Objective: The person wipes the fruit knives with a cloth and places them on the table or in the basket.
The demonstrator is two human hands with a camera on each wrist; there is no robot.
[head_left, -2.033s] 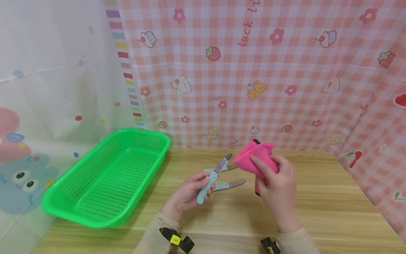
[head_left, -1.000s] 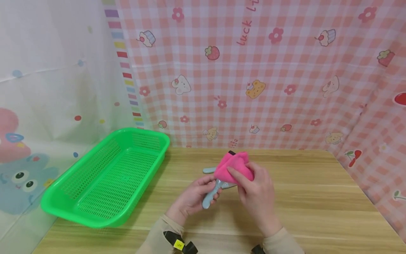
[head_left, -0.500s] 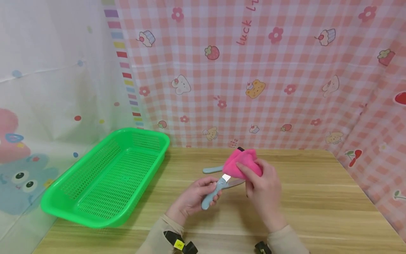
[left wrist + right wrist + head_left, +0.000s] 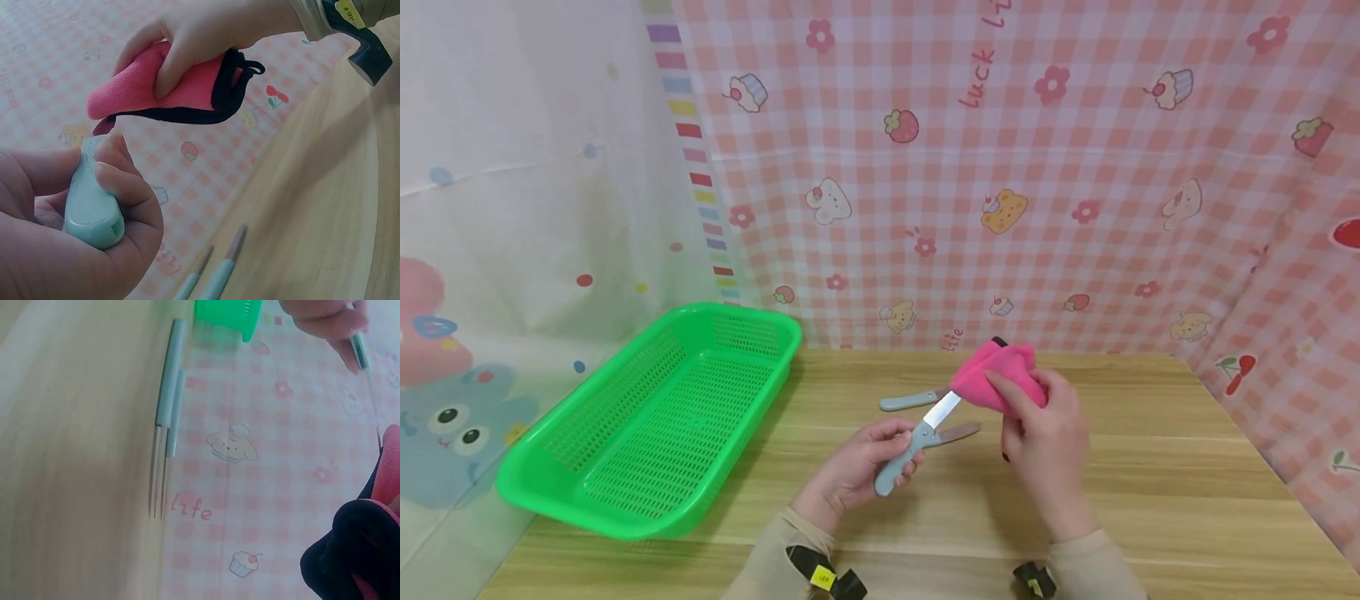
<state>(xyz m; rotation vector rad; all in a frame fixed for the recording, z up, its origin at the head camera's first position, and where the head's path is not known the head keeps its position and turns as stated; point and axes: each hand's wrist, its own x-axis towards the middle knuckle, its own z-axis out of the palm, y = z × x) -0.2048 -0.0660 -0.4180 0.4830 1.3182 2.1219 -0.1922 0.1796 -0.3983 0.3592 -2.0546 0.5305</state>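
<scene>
My left hand [image 4: 859,463] grips the light blue handle of a folding knife [image 4: 892,475], its blade pointing up and to the right. In my right hand [image 4: 1051,442] is a pink cloth [image 4: 981,382] with black edging, bunched between thumb and fingers. The cloth covers the blade's tip, while the shiny lower part of the blade shows below it. From the left wrist view, the end of the knife's handle [image 4: 94,203] sticks out of the curled fingers. Two more light blue knives lie on the table behind: a farther knife [image 4: 906,402] and a nearer knife [image 4: 962,432], its handle partly hidden.
A green plastic basket [image 4: 700,492] with a slotted bottom stands on the left of the wooden table [image 4: 1150,483]. A pink checked curtain [image 4: 865,258] rises behind the table and along its right side. White patterned sheeting [image 4: 587,217] hangs at the left.
The cloth first came left onto the blade and hid it, then slid up and right toward the tip, baring the lower blade. The left hand shifted slightly right and has since stayed nearly still.
</scene>
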